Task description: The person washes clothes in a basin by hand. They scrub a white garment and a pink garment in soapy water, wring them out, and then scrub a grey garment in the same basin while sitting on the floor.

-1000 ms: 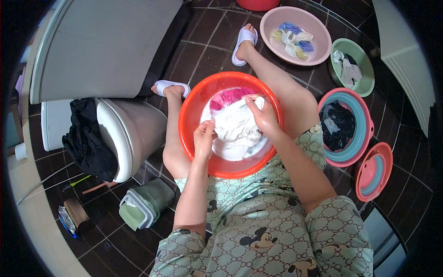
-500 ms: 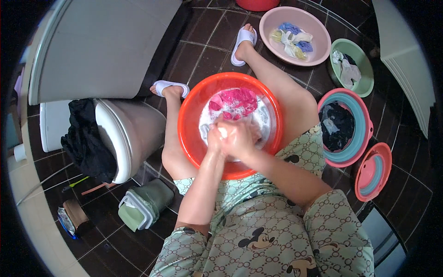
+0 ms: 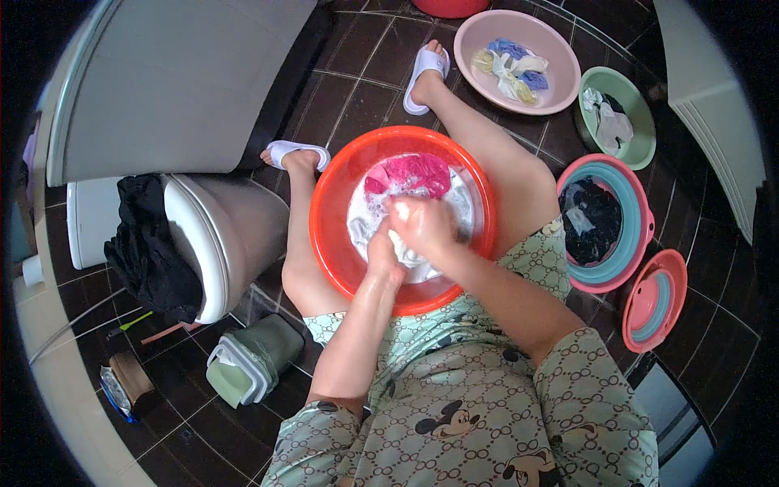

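Observation:
Between my knees sits an orange-red basin point(image 3: 331, 243) with sudsy water and wet laundry in it. A bright pink cloth point(image 3: 418, 172) lies at its far side, partly in the foam. Over the middle of the basin my two hands come together on a wet white cloth point(image 3: 408, 252). My left hand point(image 3: 381, 247) is closed round its left part. My right hand point(image 3: 426, 225) is closed too, pressing over the cloth from the right and slightly farther away. Most fingertips are hidden, and the right hand is a little blurred. Pale grey cloth shows in the suds beside them.
At the right stand a pink basin point(image 3: 470, 69) with blue, white and yellow clothes, a green basin point(image 3: 642, 134), a pink-and-blue basin point(image 3: 635, 203) with dark clothing, and a smaller pink basin point(image 3: 673, 276). At the left are a toilet point(image 3: 235, 235) draped with black clothing point(image 3: 150, 252) and a bin point(image 3: 272, 345).
My hands have drawn slightly apart, the right one moving up and right, the left staying lower. More of the white cloth shows between and below them.

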Demonstrator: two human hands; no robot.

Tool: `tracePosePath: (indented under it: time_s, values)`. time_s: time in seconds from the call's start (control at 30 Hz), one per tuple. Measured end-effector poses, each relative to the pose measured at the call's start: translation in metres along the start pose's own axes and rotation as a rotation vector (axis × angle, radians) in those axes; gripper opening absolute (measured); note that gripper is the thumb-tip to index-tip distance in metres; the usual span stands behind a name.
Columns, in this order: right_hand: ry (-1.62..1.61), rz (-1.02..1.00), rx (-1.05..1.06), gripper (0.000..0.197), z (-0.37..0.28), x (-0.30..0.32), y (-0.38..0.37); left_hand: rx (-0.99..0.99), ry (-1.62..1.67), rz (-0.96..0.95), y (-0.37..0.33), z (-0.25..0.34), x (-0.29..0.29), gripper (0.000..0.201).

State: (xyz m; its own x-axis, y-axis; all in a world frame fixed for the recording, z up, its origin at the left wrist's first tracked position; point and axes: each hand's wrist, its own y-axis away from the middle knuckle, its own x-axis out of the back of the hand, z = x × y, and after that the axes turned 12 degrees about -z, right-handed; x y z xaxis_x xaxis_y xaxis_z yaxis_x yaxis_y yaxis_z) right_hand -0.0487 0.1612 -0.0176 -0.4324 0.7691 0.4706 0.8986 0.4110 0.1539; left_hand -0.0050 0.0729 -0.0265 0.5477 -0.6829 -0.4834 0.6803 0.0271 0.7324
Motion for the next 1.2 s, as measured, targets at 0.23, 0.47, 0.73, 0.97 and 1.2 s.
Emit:
tracePosePath:
  time_s: [0.23, 0.47, 0.73, 0.97, 1.2]
  values:
    - [0.067, 0.012, -0.146, 0.036, 0.027, -0.006, -0.025, 0.078, 0.018, -0.085, 0.011, 0.014, -0.008, 0.044]
    - [-0.325, -0.131, -0.277, 0.040, 0.032, 0.020, -0.064, -0.131, 0.007, -0.019, -0.020, 0.047, 0.057, 0.062]
    - [-0.231, -0.069, -0.320, 0.039, 0.113, -0.060, -0.106, -0.170, -0.359, 0.177, -0.100, 0.018, 0.079, 0.010]
    - [0.033, -0.314, -0.293, 0.040, 0.126, -0.086, -0.087, -0.182, -0.654, 0.332, -0.149, -0.032, 0.125, 0.015]
    - [-0.228, -0.383, -0.609, 0.045, 0.172, -0.112, -0.112, -0.131, -1.050, 0.447, -0.174, -0.035, 0.128, 0.021]
